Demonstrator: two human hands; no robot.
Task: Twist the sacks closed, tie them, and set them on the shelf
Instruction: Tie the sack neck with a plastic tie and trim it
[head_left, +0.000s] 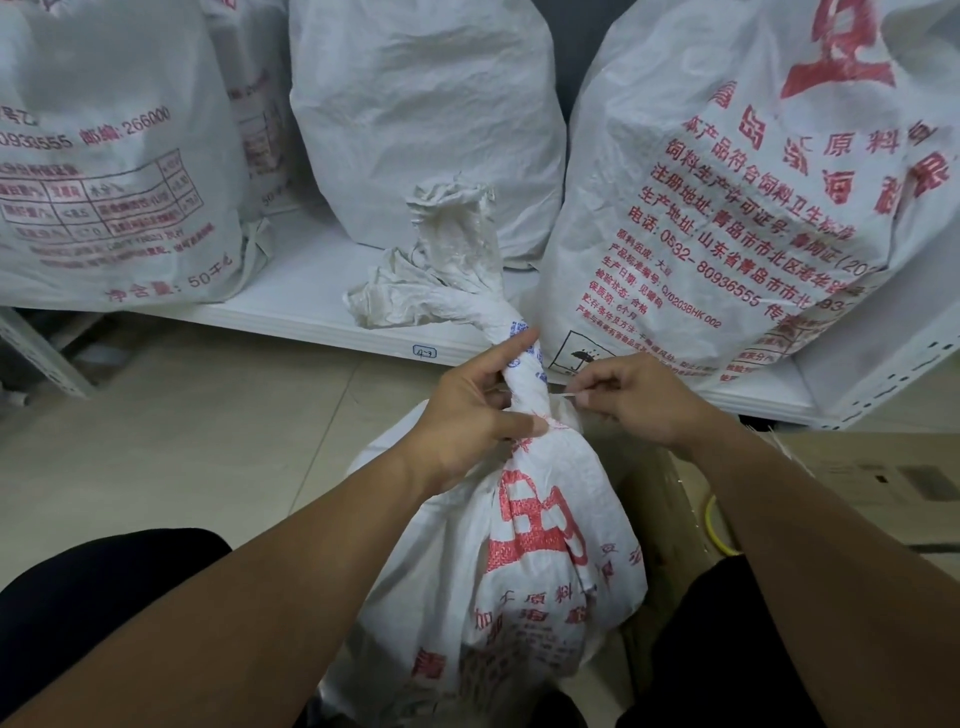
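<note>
A white woven sack with red print stands on the floor between my knees. Its neck is twisted into a tight rope, and the loose top flares out above it. My left hand grips the twisted neck from the left, index finger stretched along it. My right hand pinches the end of a thin white tie that runs taut from the neck to the right. The low white shelf lies just beyond the sack.
Three filled white sacks stand on the shelf: one at the left, one in the middle, a large one at the right. A cardboard box lies at my right. Tiled floor spreads to the left.
</note>
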